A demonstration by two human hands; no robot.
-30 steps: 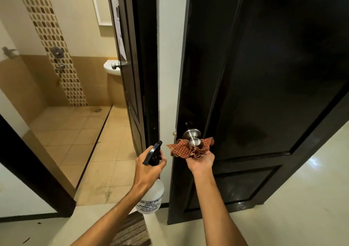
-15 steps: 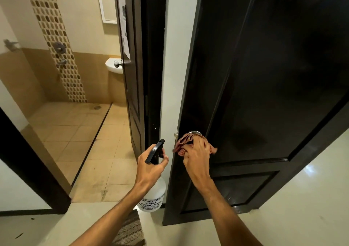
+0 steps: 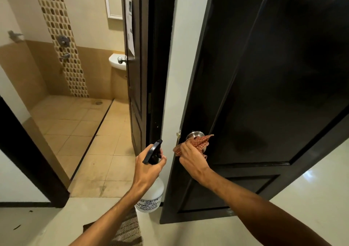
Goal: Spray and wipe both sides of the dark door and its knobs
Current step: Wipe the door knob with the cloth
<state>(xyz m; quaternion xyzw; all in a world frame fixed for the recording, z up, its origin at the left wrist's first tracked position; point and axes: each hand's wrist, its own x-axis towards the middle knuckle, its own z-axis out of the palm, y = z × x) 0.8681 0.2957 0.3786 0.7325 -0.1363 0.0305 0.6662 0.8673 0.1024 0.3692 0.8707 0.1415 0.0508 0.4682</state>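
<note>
Our right hand (image 3: 190, 158) is knuckles-up, wrist cocked toward the door, its fingers curled down around a red checked cloth (image 3: 198, 143) and pressing it onto the silver knob (image 3: 195, 134). The forearm runs in from the lower right, rising toward the knob. Only the knob's top rim shows above the cloth; the rest is covered, and one corner of the cloth sticks out to the right, against the door face.

Our left hand (image 3: 149, 168) is clenched around the neck of a spray bottle (image 3: 151, 196), held just left of the door's edge and apart from it. The bottle hangs roughly upright, its long axis vertical, white body below the hand with printed text facing us; the black trigger head (image 3: 154, 150) points up and away, toward the door frame.

The dark door (image 3: 273, 85) stands ajar on the right, its latch edge toward us and its panelled face leaning off to the right. We count one knob on this face, one cloth and one bottle.

Further out, a second dark door (image 3: 135, 75) is swung open into a tiled bathroom, carrying its own silver knob (image 3: 120, 59) and a sheet of paper (image 3: 130, 22). A woven mat (image 3: 124, 232) lies on the pale floor (image 3: 311, 198) below our arms.
</note>
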